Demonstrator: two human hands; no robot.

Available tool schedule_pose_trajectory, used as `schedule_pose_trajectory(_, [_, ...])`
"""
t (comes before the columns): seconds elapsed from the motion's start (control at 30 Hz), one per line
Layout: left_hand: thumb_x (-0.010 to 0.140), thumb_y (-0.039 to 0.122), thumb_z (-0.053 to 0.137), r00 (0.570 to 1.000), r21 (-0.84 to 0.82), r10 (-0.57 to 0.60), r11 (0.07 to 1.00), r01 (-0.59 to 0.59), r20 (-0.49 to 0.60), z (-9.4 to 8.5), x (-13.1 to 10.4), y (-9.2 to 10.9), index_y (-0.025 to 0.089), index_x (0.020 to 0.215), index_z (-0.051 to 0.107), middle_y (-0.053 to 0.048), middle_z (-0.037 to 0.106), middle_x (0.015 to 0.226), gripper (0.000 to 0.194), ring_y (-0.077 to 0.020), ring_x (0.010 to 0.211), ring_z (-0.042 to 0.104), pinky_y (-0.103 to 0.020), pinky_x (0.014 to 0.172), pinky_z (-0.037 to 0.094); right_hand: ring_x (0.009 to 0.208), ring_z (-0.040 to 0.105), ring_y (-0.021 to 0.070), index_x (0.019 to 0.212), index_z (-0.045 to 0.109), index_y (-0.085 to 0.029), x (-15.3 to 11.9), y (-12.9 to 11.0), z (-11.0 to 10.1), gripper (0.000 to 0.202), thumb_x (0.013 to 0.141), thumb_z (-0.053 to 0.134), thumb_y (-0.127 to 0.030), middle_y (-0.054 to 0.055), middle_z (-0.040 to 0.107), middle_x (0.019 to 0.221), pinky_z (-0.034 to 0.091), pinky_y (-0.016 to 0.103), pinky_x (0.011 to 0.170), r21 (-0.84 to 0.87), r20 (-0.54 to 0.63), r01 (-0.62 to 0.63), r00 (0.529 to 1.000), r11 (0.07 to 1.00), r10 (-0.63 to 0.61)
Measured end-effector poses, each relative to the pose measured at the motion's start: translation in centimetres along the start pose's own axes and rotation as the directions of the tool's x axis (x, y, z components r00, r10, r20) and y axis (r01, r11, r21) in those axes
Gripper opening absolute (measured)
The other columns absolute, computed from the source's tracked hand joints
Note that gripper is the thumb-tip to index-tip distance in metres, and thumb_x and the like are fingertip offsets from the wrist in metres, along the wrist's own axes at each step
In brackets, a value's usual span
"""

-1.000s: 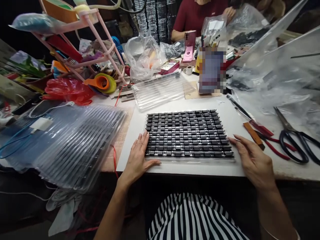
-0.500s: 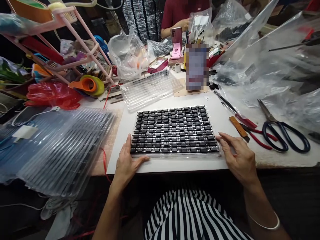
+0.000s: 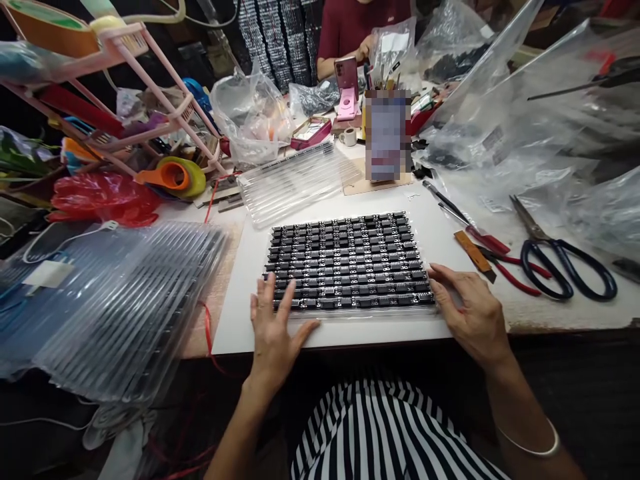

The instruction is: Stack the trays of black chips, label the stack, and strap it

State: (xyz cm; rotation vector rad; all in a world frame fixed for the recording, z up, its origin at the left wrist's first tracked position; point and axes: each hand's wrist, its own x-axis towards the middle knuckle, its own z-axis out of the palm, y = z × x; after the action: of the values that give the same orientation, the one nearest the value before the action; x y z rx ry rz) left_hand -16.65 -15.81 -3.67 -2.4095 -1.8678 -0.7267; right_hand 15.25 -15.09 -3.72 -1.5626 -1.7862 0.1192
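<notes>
In front of me lies a clear plastic tray (image 3: pixel 350 315) filled with rows of small black circuit boards (image 3: pixel 345 263) bearing black chips. My left hand (image 3: pixel 274 327) is open, its spread fingertips over the tray's front left corner and its thumb along the front edge. At the front right corner is my right hand (image 3: pixel 470 310), thumb and index finger apart and touching the tray's side edge. Its other fingers are partly hidden beneath the hand.
Stacked clear trays (image 3: pixel 130 307) lie to the left, another clear tray (image 3: pixel 300 180) behind. Scissors (image 3: pixel 560 260), red-handled pliers (image 3: pixel 515 273) and an orange cutter (image 3: pixel 473 255) lie on the right. A phone on a pink stand (image 3: pixel 347 87) is farther back, near a person in maroon (image 3: pixel 365 30).
My left hand has moved right from the tray's left side, its fingers now spread over the front left corner. My right hand stays at the right edge. The view has shifted slightly.
</notes>
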Motion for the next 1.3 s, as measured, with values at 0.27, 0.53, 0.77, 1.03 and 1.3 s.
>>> schedule_pose_trajectory(0.27, [0.085, 0.031, 0.062, 0.985, -0.012, 0.167, 0.986, -0.167, 0.032, 1.6, 0.3, 3.4, 0.023, 0.136, 0.046, -0.014, 0.03, 0.152, 0.054, -0.0325, 0.144, 0.015, -0.058, 0.113, 0.017, 0.093, 0.061, 0.0216, 0.115, 0.06, -0.021, 0.1, 0.0, 0.0, 0.027, 0.09, 0.052, -0.026, 0.006, 0.07, 0.102, 0.046, 0.041, 0.086, 0.009, 0.011, -0.025, 1.0, 1.0, 0.025])
schedule_pose_trajectory(0.53, [0.085, 0.025, 0.061, 0.98, -0.047, 0.197, 0.98, -0.196, 0.015, 1.2, 0.2, 3.5, 0.024, 0.132, 0.05, -0.012, 0.03, 0.152, 0.048, -0.0326, 0.143, 0.018, -0.058, 0.112, 0.02, 0.093, 0.061, 0.0216, 0.115, 0.06, -0.021, 0.1, 0.1, 0.0, 0.027, 0.089, 0.053, -0.025, 0.006, 0.07, 0.103, 0.046, 0.041, 0.086, 0.029, -0.008, -0.011, 1.0, 1.0, 0.011])
schedule_pose_trajectory(0.77, [0.084, 0.028, 0.062, 0.947, -0.077, 0.313, 0.948, -0.307, 0.074, 1.0, 0.0, 4.6, 0.027, 0.131, 0.051, -0.012, 0.02, 0.156, 0.049, -0.0365, 0.143, 0.014, -0.062, 0.111, 0.016, 0.095, 0.061, 0.0222, 0.117, 0.059, -0.022, 0.0, 0.1, -0.1, 0.028, 0.089, 0.053, -0.024, 0.006, 0.069, 0.104, 0.047, 0.042, 0.088, 0.027, -0.009, -0.011, 1.0, 1.0, 0.011])
schedule_pose_trajectory(1.03, [0.086, 0.029, 0.06, 0.992, -0.061, 0.129, 0.99, -0.128, 0.013, -0.3, 0.3, 2.1, 0.029, 0.141, 0.037, -0.013, 0.027, 0.153, 0.06, -0.033, 0.144, 0.015, -0.059, 0.113, 0.016, 0.095, 0.061, 0.0216, 0.118, 0.059, -0.023, -0.1, 0.0, 0.0, 0.029, 0.089, 0.053, -0.024, 0.006, 0.069, 0.104, 0.047, 0.041, 0.086, 0.033, 0.003, -0.017, 1.0, 0.999, 0.017])
schedule_pose_trajectory(1.3, [0.078, 0.054, 0.062, 0.937, -0.075, -0.321, 0.94, 0.332, 0.136, -2.4, -0.6, -6.0, 0.022, 0.148, 0.023, -0.017, 0.04, 0.146, 0.087, -0.0365, 0.137, 0.032, -0.058, 0.109, 0.028, 0.103, 0.059, 0.0233, 0.126, 0.053, -0.026, -0.3, 0.0, -0.2, 0.035, 0.091, 0.051, -0.028, 0.006, 0.067, 0.111, 0.042, 0.042, 0.086, -0.051, 0.054, 0.016, 0.998, 0.999, -0.014])
